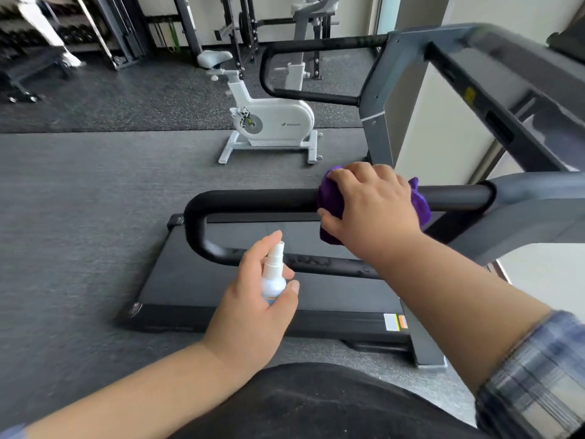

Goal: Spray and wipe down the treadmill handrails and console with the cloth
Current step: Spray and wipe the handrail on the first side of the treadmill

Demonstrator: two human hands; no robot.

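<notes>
- Our right hand has its fingers wrapped over the cloth on the near rail; we'd slide along toward the bend.
- Left hand grips the spray; we'd keep it aimed away.

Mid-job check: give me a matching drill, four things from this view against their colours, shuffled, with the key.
Things:
1. cloth
2. spray bottle
3. near handrail
4. sleeve

Colours:
A. black
B. purple
C. plaid blue-grey
D. white

Pairs: 1-B, 2-D, 3-A, 4-C

The right hand presses the cloth on the handrail; the left hand holds the bottle.
</notes>
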